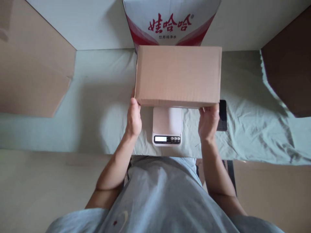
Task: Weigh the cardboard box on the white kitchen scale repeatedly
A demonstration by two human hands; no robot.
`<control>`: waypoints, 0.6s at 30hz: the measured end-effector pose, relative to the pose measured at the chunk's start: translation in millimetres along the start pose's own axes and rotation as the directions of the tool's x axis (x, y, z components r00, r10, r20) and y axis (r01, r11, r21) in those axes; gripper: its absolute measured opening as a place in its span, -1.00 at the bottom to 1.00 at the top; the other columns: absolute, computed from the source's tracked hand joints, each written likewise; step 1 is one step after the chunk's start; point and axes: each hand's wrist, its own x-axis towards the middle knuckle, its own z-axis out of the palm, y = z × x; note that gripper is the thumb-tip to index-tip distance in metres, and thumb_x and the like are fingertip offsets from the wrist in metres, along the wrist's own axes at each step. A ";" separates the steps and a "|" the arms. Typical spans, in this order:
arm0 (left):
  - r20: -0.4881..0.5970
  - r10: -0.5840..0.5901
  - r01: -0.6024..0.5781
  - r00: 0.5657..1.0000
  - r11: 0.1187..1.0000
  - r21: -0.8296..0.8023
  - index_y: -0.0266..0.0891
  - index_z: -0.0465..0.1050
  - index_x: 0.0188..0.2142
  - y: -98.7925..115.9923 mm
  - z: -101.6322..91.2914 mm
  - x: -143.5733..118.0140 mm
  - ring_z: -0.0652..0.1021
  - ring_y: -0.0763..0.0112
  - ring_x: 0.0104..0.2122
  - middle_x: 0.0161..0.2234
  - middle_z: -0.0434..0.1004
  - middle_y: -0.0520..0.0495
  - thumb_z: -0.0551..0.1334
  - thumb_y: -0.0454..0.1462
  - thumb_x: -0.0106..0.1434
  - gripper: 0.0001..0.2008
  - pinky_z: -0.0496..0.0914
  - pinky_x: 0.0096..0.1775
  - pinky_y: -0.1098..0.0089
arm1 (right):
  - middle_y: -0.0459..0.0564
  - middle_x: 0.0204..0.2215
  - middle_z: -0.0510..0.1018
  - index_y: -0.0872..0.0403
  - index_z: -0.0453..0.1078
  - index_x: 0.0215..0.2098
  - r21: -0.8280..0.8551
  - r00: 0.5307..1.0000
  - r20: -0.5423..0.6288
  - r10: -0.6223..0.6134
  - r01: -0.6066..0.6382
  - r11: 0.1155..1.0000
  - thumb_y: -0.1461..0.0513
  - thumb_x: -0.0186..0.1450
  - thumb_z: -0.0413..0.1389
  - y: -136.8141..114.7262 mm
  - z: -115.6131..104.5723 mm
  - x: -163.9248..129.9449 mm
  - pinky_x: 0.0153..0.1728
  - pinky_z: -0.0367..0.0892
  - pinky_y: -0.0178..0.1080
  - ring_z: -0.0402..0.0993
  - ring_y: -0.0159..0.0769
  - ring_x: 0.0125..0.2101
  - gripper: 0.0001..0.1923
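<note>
A plain brown cardboard box (178, 76) is held over a small white digital kitchen scale (167, 125) on the worktop (97, 113), draped in pale green cloth. The left hand (133, 119) grips the box's near-left corner, and the right hand (209, 122) grips its near-right corner. A black phone (223, 115) lies beside the right hand. Beyond stands a red-and-white printed carton (170, 22).

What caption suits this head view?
Both hands, left and right, hold a cardboard box over a small scale.

Plain cardboard box (178, 75) between both hands, over a white scale (167, 126).
</note>
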 end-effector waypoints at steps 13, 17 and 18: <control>-0.084 -0.068 0.074 0.994 0.995 0.067 0.05 0.21 0.18 4.1 -9.4 -103.0 0.16 0.27 0.31 0.24 0.27 -0.01 -0.08 0.08 0.31 -0.48 0.14 0.27 0.19 | -0.07 -0.02 0.42 -0.17 0.29 0.03 0.150 0.989 -0.088 0.120 -0.106 0.983 -0.10 0.26 -0.07 -9.1 -12.8 -99.7 0.12 0.26 0.06 0.37 -0.20 0.01 -0.56; -0.077 -0.100 0.105 0.992 0.993 0.054 0.08 0.16 0.21 7.2 -9.2 -107.6 0.24 0.26 0.27 0.24 0.25 -0.01 -0.05 0.08 0.30 -0.48 0.14 0.26 0.20 | -0.03 0.01 0.40 -0.13 0.27 0.05 0.086 0.987 -0.097 0.125 -0.116 0.989 -0.11 0.25 -0.06 -8.5 -15.7 -98.9 0.12 0.28 0.07 0.36 -0.19 0.03 -0.52; -0.081 -0.103 0.107 0.991 0.993 0.042 0.08 0.15 0.21 8.6 -8.7 -107.9 0.25 0.27 0.26 0.25 0.24 0.00 -0.04 0.07 0.30 -0.48 0.13 0.26 0.20 | -0.02 0.01 0.41 -0.12 0.27 0.05 0.083 0.988 -0.096 0.123 -0.115 0.990 -0.12 0.24 -0.05 -9.1 -16.0 -98.2 0.12 0.28 0.08 0.37 -0.19 0.02 -0.51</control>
